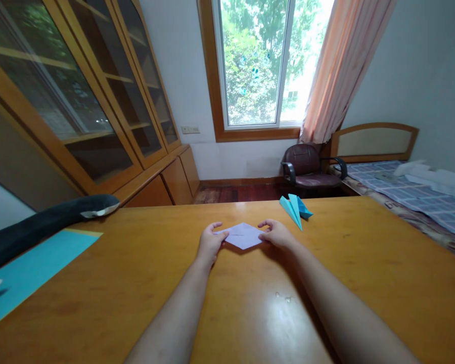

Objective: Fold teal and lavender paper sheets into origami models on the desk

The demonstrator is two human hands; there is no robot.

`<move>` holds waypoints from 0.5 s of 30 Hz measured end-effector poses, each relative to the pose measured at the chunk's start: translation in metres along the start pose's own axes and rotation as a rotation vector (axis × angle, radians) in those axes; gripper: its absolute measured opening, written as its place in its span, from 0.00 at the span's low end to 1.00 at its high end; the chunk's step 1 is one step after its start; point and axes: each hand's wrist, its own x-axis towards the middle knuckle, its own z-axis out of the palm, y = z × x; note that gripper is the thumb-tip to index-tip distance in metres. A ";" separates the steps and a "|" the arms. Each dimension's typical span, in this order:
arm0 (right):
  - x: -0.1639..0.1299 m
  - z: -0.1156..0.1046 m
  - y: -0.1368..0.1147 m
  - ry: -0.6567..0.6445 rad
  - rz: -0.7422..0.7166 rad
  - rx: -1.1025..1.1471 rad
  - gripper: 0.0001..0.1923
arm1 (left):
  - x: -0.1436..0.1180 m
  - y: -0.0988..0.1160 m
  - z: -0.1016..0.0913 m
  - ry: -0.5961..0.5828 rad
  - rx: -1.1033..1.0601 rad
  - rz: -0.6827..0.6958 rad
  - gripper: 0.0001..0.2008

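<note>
On the wooden table (pixel 364 283), near its far middle, lies one pale lilac paper sheet (pixel 243 235), folded flat into a kite-like shape with a crease line across it. Two bare hands work it: left hand (pixel 210 241) pinches the sheet's left corner, fingers curled narrow over the edge; right hand (pixel 276 233) presses the right corner, fingers bent down onto the paper. Both forearms stretch out from the near edge. One turquoise paper plane (pixel 296 209) sits just beyond the right hand, apart from it, sharp nose pointing toward the near side, thin matte paper. One turquoise mat (pixel 30 273) covers the left part of the table, flat and smooth. One dark soft plush thing (pixel 41 225), long and rounded, possibly a whale or shark toy, hard to tell at this angle, lies along the left edge over the mat. Tabletop is glossy, orange-brown, with light glare near the forearms. One dark leather armchair (pixel 307 169) stands under the window (pixel 258 65).
</note>
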 end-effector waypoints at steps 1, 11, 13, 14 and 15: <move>0.001 -0.001 0.002 0.038 -0.008 -0.013 0.18 | 0.001 -0.001 -0.001 0.001 0.082 0.017 0.23; 0.001 0.005 0.018 0.209 -0.241 -0.628 0.11 | -0.008 0.000 -0.007 -0.006 1.054 0.383 0.10; -0.004 0.007 0.014 0.245 -0.325 -0.791 0.10 | -0.009 0.002 -0.006 -0.023 1.154 0.410 0.10; -0.006 0.007 0.012 0.269 -0.371 -0.858 0.10 | -0.010 0.002 -0.006 -0.033 1.193 0.427 0.11; -0.008 0.008 0.010 0.287 -0.412 -0.906 0.11 | -0.010 0.003 -0.005 -0.041 1.224 0.449 0.10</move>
